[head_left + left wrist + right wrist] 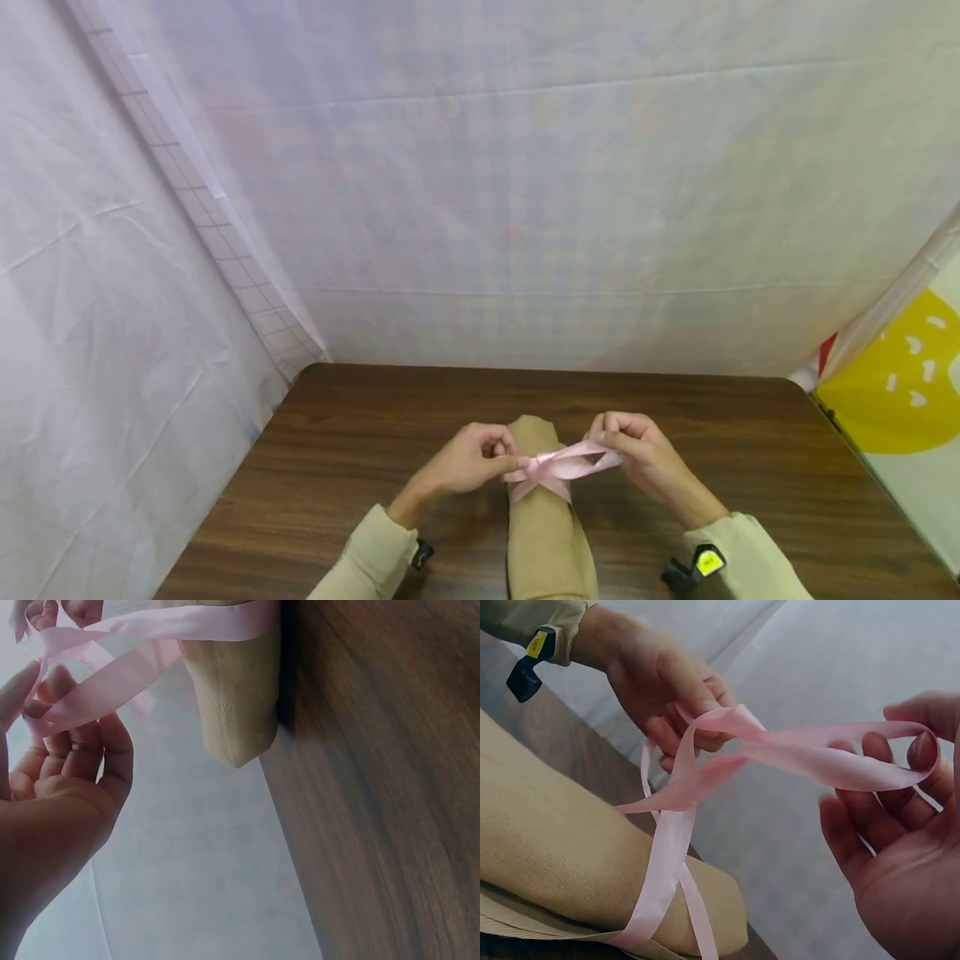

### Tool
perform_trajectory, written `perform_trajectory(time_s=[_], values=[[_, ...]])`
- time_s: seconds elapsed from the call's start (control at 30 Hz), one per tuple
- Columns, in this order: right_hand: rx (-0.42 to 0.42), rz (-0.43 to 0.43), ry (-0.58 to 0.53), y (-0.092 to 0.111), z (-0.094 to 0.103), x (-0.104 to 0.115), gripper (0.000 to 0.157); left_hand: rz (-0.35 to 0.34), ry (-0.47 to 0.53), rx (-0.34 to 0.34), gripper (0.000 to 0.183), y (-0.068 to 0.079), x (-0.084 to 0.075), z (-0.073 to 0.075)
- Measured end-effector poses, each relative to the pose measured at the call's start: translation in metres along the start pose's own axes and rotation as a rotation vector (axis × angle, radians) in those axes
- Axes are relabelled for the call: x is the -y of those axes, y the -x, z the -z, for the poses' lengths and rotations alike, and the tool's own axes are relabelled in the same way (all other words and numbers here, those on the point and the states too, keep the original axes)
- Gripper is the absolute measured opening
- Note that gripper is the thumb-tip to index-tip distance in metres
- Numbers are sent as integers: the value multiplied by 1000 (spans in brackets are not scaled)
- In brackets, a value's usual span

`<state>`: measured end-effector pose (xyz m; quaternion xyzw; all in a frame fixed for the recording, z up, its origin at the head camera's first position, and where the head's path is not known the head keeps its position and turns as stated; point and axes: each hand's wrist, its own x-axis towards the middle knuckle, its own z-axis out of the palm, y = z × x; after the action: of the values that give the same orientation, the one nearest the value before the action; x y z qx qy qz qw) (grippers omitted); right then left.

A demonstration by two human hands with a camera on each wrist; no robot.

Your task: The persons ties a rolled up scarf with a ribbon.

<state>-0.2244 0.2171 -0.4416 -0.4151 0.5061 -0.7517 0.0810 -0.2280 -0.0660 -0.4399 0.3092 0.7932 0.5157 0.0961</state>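
A pink ribbon (551, 467) is wrapped around a tan, roll-shaped bundle of woven cloth (543, 533) and crosses over itself on top. My left hand (474, 457) pinches the ribbon close to the crossing. To the right of the bundle, my right hand (637, 450) holds a loop of the ribbon drawn out sideways. In the right wrist view the loop (825, 761) passes around the fingers of the right hand (907, 825), while the left hand (667, 690) grips the ribbon's gathered part. Fingers partly hide the crossing in the left wrist view.
The bundle lies on a dark brown wooden table (337, 442). White curtains (525, 208) hang behind the table and along its left side. A yellow patterned shape (892, 392) shows past the right edge. Small dark devices (693, 568) sit at both wrists.
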Motion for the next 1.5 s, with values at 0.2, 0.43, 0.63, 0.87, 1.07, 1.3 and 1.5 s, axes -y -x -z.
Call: perform_trajectory(time_s=[0.2, 0.43, 0.63, 0.87, 1.07, 1.3, 1.5], values=[[94, 54, -100, 0, 6, 0, 29, -14, -30, 32, 13, 1, 0, 3], [164, 35, 41, -1, 10, 9, 28, -30, -115, 31, 12, 3, 0, 9], [81, -94, 381, 2, 14, 29, 25, -39, -123, 24, 16, 5, -1, 15], [71, -240, 396, 7, 21, 34, 19, -62, -128, 24, 17, 7, 1, 18], [36, -249, 496, 14, 27, 34, 19, -39, -157, 29, 18, 9, 1, 23], [24, -248, 469, 20, 35, 35, 19, -61, -166, 6, 20, 12, 3, 30], [52, -255, 389, 25, 41, 33, 17, -56, -138, 1, 19, 15, 7, 32]])
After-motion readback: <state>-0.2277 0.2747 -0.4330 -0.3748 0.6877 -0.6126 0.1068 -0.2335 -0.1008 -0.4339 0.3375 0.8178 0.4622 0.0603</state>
